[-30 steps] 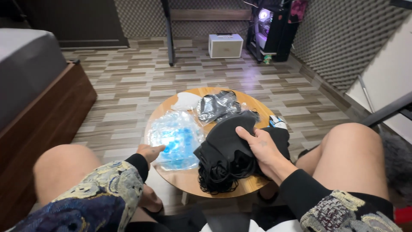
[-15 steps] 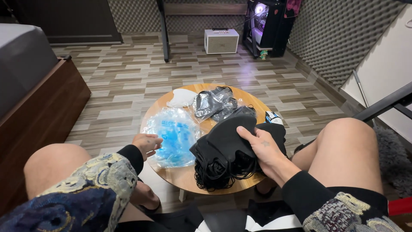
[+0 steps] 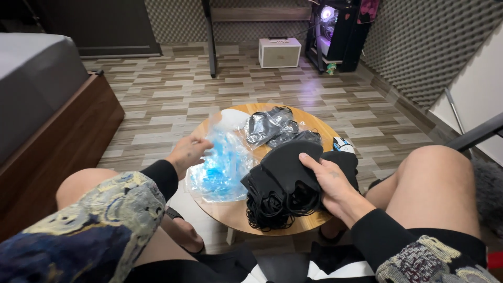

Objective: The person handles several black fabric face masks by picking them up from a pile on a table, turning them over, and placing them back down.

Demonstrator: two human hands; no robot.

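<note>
On a small round wooden table (image 3: 319, 126) lies a clear plastic bag of blue face masks (image 3: 220, 165). My left hand (image 3: 187, 152) pinches the bag's upper left edge and lifts it a little. A pile of black face masks (image 3: 283, 183) with dangling ear loops sits at the table's near side. My right hand (image 3: 327, 183) rests on that pile, thumb and fingers gripping the top black mask. A second clear bag with dark masks (image 3: 270, 126) lies at the table's far side, next to a white mask (image 3: 230, 118).
A bed with a wooden frame (image 3: 57, 136) stands at the left. A white box (image 3: 280, 52), a lit computer tower (image 3: 335, 31) and a desk leg (image 3: 211, 42) are at the back. My bare knees flank the table. A small packet (image 3: 343, 147) lies at the table's right edge.
My left hand has risen from the bag's lower left edge to its upper left edge and lifted it. My right hand has stayed on the black masks.
</note>
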